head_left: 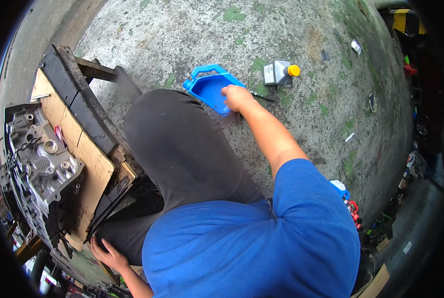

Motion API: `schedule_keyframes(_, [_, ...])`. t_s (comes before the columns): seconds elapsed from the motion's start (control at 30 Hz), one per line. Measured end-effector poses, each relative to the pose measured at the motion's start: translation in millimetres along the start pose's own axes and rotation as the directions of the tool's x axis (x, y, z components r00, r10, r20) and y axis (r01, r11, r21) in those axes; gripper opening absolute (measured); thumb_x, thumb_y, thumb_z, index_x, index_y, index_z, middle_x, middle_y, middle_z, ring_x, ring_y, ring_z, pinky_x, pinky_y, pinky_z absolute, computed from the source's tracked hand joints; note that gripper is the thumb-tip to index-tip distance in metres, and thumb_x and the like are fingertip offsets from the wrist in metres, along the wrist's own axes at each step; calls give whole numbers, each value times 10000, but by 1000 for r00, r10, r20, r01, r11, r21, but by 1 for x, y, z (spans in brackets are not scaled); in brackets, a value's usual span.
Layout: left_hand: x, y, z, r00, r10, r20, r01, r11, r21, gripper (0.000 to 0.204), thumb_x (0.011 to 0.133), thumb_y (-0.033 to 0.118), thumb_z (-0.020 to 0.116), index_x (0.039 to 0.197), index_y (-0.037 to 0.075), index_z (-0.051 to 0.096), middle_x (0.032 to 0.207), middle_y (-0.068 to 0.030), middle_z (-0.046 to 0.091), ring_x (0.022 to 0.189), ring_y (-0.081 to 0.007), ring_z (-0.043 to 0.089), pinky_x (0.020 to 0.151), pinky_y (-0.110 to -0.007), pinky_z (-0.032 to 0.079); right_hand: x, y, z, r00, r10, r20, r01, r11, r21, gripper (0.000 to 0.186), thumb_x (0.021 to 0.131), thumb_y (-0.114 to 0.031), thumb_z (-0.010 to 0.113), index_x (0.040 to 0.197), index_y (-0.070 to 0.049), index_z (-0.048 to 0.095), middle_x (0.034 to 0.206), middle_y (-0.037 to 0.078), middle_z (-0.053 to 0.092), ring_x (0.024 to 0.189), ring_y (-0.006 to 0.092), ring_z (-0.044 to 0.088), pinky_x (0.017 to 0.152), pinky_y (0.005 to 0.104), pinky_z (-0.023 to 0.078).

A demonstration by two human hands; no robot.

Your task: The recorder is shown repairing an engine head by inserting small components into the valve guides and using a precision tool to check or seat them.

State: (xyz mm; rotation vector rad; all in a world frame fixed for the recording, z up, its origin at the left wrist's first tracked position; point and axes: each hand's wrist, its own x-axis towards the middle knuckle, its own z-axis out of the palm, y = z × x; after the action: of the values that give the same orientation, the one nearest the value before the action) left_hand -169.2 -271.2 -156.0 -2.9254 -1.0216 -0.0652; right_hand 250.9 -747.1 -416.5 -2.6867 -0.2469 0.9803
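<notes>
My right hand (238, 99) reaches down over a blue plastic jug (213, 69) lying on the floor with one side cut away like a basin. Its fingers are curled at the jug's right edge, and whatever they hold is hidden. A thin dark rod (262, 96) shows just beyond that hand; I cannot tell whether the hand touches it. Close by on the right is a grey bottle (276, 73) with a yellow cap. At lower left, my left hand (109, 255) rests against my dark-trousered leg, its fingers apart and nothing in them.
On my left, a bench (65, 82) carries a cardboard sheet (95, 164) and a metal engine casting (45, 146). Scraps of litter (356, 47) dot the worn concrete floor (311, 124). Red and blue items (352, 208) sit at lower right, with clutter along the right side.
</notes>
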Motion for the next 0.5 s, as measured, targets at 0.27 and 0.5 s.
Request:
schedule_keyframes(0.27, [13,14,-5,996,-44,81,43,999,19,480,1083,322,524,1407,-32,545,1446,-192,545,1357,-381,476,1156,-486,337,66,-1,53,949,-185,256,239,951,-196,240,901,-163,587,1075,-164,752,1134,126,743,1078,340,707,926,471,562])
schedule_keyframes(0.5, [12,9,-9,993,-67,101,60,995,74,501,1088,349,505,1407,-35,543,1448,-212,537,1364,-393,467,1160,-494,331,81,-5,65,926,-236,295,291,943,-159,253,924,-192,549,1056,-171,764,1121,133,749,1060,339,716,912,479,566])
